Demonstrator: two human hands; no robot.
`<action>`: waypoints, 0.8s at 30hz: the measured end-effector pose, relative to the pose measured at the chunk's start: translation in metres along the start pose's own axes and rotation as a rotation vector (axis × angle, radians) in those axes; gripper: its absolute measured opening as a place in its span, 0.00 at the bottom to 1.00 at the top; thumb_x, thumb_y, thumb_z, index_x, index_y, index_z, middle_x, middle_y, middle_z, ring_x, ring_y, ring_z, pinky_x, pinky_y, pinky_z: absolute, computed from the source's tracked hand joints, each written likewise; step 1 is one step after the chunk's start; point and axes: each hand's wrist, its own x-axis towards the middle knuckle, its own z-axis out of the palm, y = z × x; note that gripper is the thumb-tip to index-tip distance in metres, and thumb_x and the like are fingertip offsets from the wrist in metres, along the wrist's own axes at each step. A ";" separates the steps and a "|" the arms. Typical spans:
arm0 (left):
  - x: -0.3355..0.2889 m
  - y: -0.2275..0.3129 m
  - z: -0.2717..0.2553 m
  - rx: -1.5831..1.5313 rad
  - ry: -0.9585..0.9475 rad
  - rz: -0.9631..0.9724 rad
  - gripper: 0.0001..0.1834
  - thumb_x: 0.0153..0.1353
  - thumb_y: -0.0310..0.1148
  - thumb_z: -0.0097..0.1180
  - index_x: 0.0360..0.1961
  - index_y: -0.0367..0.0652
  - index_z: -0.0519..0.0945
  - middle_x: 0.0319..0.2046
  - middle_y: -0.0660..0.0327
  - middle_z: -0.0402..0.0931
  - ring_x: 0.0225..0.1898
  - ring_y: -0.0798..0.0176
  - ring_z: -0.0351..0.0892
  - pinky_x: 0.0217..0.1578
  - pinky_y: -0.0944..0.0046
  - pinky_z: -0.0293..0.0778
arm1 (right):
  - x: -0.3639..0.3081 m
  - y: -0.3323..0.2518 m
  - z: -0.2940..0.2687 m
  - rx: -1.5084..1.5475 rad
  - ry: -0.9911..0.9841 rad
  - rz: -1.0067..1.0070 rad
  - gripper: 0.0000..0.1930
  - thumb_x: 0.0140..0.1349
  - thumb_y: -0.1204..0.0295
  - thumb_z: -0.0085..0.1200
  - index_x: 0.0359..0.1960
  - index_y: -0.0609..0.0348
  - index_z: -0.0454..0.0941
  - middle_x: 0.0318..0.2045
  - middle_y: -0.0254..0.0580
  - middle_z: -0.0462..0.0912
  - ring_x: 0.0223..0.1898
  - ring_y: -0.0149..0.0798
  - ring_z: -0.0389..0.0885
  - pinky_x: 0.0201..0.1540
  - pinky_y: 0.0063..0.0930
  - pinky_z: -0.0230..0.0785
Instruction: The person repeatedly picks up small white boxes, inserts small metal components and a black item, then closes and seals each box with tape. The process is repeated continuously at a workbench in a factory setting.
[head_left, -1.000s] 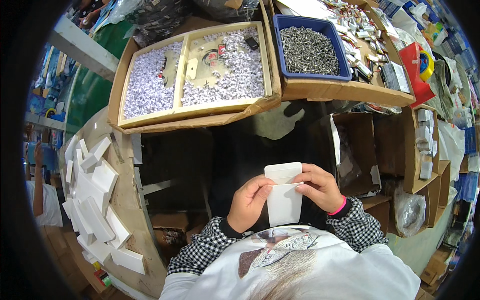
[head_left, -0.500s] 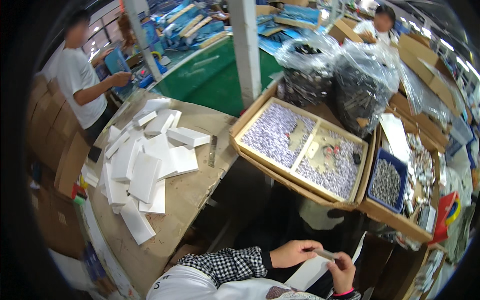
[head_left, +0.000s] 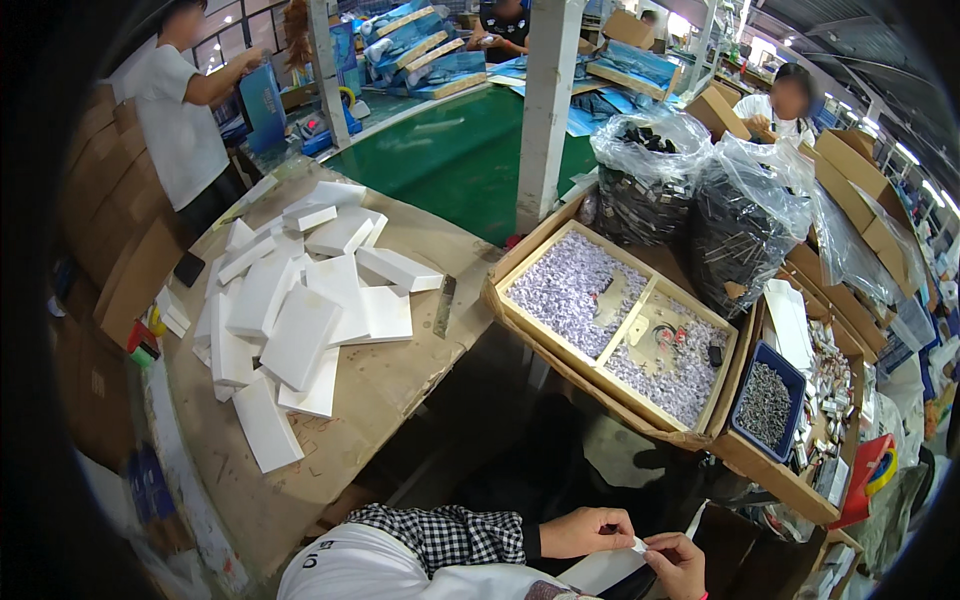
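Low in the head view, my left hand [head_left: 584, 531] and my right hand [head_left: 677, 566] meet at a white cardboard box [head_left: 602, 570]. Fingers of both hands pinch its far end, where a small bit of white shows between the fingertips. The rest of the box slants down toward my lap, partly hidden by my hands and sleeve. To the right of the hands a thin white edge stands up, which I cannot make out further. On the brown table [head_left: 345, 455] to the left lies a heap of closed white boxes [head_left: 300, 335].
Ahead right stands a divided wooden tray [head_left: 597, 358] of small whitish pieces, beside a blue bin [head_left: 740, 425] of small dark metal parts. Full plastic bags [head_left: 750, 215] are behind. A post [head_left: 546, 120] rises by the green surface [head_left: 430, 160]. Several people work farther off.
The view has tilted up and shifted. My hands stay at the box end; the pale flap raised between them earlier is now lower and mostly covered by fingers.
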 end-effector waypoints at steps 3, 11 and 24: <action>0.000 0.005 0.004 0.202 0.014 0.089 0.10 0.61 0.36 0.56 0.38 0.41 0.77 0.33 0.62 0.77 0.38 0.68 0.75 0.40 0.68 0.71 | 0.003 -0.015 -0.003 -0.169 -0.066 -0.048 0.03 0.56 0.82 0.56 0.32 0.66 0.78 0.36 0.40 0.81 0.37 0.33 0.77 0.42 0.24 0.70; 0.005 -0.008 0.007 -0.213 -0.153 0.040 0.23 0.61 0.28 0.57 0.54 0.44 0.63 0.43 0.61 0.67 0.43 0.71 0.69 0.45 0.72 0.69 | 0.007 -0.031 -0.003 -0.370 -0.087 -0.182 0.11 0.48 0.75 0.66 0.36 0.59 0.84 0.28 0.42 0.83 0.29 0.36 0.81 0.32 0.23 0.73; 0.018 -0.007 0.020 -0.409 -0.452 -0.190 0.49 0.46 0.34 0.72 0.65 0.39 0.54 0.57 0.61 0.62 0.59 0.68 0.61 0.59 0.66 0.60 | 0.003 -0.021 -0.014 -0.387 -0.036 -0.383 0.09 0.52 0.73 0.63 0.35 0.58 0.82 0.23 0.41 0.78 0.24 0.42 0.78 0.27 0.31 0.70</action>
